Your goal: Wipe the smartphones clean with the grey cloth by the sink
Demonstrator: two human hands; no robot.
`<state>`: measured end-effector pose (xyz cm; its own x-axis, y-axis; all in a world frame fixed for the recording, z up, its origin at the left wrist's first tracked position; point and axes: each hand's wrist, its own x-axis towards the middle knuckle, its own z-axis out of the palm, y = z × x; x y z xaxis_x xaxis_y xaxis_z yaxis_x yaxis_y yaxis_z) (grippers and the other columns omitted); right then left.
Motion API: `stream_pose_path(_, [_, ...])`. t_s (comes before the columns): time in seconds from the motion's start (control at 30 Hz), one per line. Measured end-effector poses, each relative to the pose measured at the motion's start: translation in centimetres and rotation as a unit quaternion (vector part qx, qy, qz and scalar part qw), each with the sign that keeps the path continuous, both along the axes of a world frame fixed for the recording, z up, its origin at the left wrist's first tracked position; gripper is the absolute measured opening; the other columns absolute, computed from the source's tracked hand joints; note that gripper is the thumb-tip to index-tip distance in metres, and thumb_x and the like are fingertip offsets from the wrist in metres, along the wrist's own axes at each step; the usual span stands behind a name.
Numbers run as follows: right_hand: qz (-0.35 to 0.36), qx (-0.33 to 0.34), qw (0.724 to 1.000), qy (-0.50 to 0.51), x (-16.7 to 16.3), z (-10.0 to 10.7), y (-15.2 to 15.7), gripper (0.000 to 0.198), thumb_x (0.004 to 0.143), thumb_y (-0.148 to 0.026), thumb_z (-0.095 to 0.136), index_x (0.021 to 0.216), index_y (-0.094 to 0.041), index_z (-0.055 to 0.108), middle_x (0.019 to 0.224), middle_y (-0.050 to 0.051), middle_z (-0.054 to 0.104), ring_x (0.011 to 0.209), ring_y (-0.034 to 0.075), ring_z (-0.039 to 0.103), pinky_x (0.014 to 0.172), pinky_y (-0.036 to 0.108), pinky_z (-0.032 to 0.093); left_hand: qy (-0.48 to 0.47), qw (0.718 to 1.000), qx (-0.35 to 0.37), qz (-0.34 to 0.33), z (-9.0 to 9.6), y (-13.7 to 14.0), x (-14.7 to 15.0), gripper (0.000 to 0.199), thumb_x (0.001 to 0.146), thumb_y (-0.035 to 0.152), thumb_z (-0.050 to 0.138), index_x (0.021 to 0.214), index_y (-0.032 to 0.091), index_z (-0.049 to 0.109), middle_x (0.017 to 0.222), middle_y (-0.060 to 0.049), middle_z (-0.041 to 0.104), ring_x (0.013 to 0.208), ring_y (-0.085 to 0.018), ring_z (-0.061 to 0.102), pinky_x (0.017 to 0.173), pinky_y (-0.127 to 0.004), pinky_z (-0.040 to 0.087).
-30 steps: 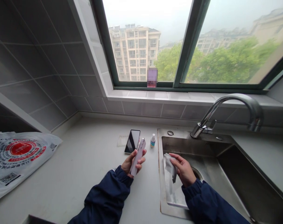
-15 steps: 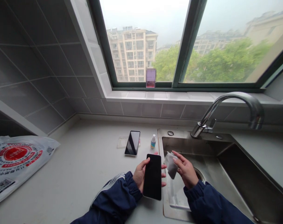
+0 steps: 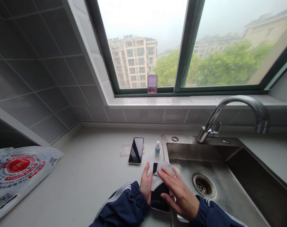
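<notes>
A black-screened smartphone [image 3: 159, 200] rests in my left hand [image 3: 146, 183], whose thumb points up along its left edge; the fingers beneath are hidden. Over the upper part of the screen lies a thin grey-white cloth [image 3: 158, 183]. My right hand [image 3: 180, 194] presses that cloth onto the glass with its fingers stretched, the thumb on the lower screen. Just beyond, a small white-capped bottle [image 3: 157, 148] stands upright beside the sink. A second phone [image 3: 136, 150] lies face up to its left, partly on a clear phone case [image 3: 125, 150].
To the right is a steel sink [image 3: 166, 148] with a drain [image 3: 203, 186] and an arched faucet [image 3: 231, 101]. A printed plastic bag [image 3: 22, 179] lies on the counter [image 3: 86, 164] at the left. Behind are a tiled wall and a window [image 3: 143, 91].
My right hand has moved left from over the sink and laid the cloth on the phone's screen. The camera view has shifted slightly.
</notes>
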<state>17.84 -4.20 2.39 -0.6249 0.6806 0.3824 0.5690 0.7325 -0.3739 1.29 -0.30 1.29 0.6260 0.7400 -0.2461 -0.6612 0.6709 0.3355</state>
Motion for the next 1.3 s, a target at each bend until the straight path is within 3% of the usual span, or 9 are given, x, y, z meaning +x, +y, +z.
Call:
stream_pose_path(0.13, [-0.042,0.056,0.997,-0.023,0.3,-0.2,0.0,0.06,0.093,-0.022,0.05,0.149,-0.017,0.03,0.148,0.011,0.039,0.14,0.029,0.031,0.115,0.053,0.021,0.002,1.0,-0.008,0.019,-1.3,0.6,0.4,0.067,0.088,0.056,0.044,0.134,0.006,0.049,0.117,-0.018,0.066,0.109,-0.028,0.063,0.105,-0.041,0.039])
stream_pose_path(0.23, [-0.039,0.049,0.997,-0.039,0.3,-0.2,0.2,0.056,0.093,-0.024,0.051,0.146,-0.018,0.037,0.148,0.01,0.039,0.139,0.029,0.032,0.115,0.051,0.025,0.002,1.0,-0.015,0.011,-1.4,0.6,0.5,0.066,0.089,0.054,0.044,0.134,0.007,0.049,0.116,-0.017,0.066,0.11,-0.027,0.062,0.106,-0.04,0.038])
stream_pose_path(0.47, [-0.053,0.033,0.997,-0.05,-0.1,-0.5,0.6,0.058,0.096,-0.033,0.049,0.149,-0.017,0.031,0.15,0.011,0.033,0.141,0.029,0.027,0.115,0.053,0.02,0.011,0.999,-0.037,0.012,-0.1,0.1,0.8,0.067,0.085,0.059,0.046,0.128,0.008,0.054,0.116,-0.016,0.067,0.116,-0.029,0.059,0.107,-0.041,0.038])
stream_pose_path(0.67, [-0.055,0.024,0.996,-0.059,-0.1,-0.6,0.6,0.062,0.096,-0.035,0.049,0.15,-0.017,0.027,0.152,0.011,0.029,0.142,0.031,0.023,0.114,0.053,0.022,-0.004,0.999,-0.046,0.002,0.0,-0.1,0.9,0.066,0.086,0.057,0.047,0.13,0.008,0.053,0.126,-0.015,0.062,0.125,-0.027,0.052,0.109,-0.037,0.037])
stream_pose_path(0.87, [-0.058,0.022,0.995,-0.078,0.1,-1.6,0.4,0.061,0.096,-0.034,0.047,0.151,-0.017,0.025,0.155,0.01,0.022,0.144,0.031,0.016,0.114,0.054,0.022,0.028,0.998,-0.057,0.016,0.0,-0.2,0.7,0.063,0.086,0.053,0.048,0.129,0.008,0.054,0.116,-0.015,0.068,0.114,-0.028,0.061,0.107,-0.041,0.039])
stream_pose_path(1.0, [-0.071,0.032,0.993,-0.09,-0.2,-2.6,0.2,0.058,0.097,-0.031,0.043,0.15,-0.015,0.025,0.156,0.011,0.02,0.144,0.033,0.014,0.112,0.058,0.021,0.015,1.0,-0.019,0.003,0.3,-0.1,0.6,0.064,0.087,0.054,0.047,0.13,0.008,0.052,0.115,-0.015,0.068,0.113,-0.027,0.062,0.108,-0.041,0.038])
stream_pose_path(1.17, [-0.091,0.056,0.99,-0.087,-0.2,-2.7,0.2,0.056,0.097,-0.029,0.042,0.15,-0.015,0.028,0.155,0.011,0.023,0.144,0.032,0.015,0.111,0.062,0.017,0.045,0.997,-0.017,0.052,0.4,0.0,1.6,0.064,0.087,0.053,0.049,0.132,0.008,0.051,0.117,-0.015,0.067,0.111,-0.026,0.063,0.107,-0.039,0.039])
stream_pose_path(1.3, [-0.095,0.072,0.99,-0.073,0.1,-2.5,0.2,0.055,0.096,-0.027,0.044,0.149,-0.015,0.03,0.154,0.012,0.027,0.144,0.032,0.017,0.112,0.061,0.015,0.018,0.999,-0.014,0.035,0.4,0.1,2.5,0.066,0.087,0.055,0.048,0.131,0.007,0.051,0.117,-0.015,0.067,0.11,-0.027,0.063,0.108,-0.04,0.039])
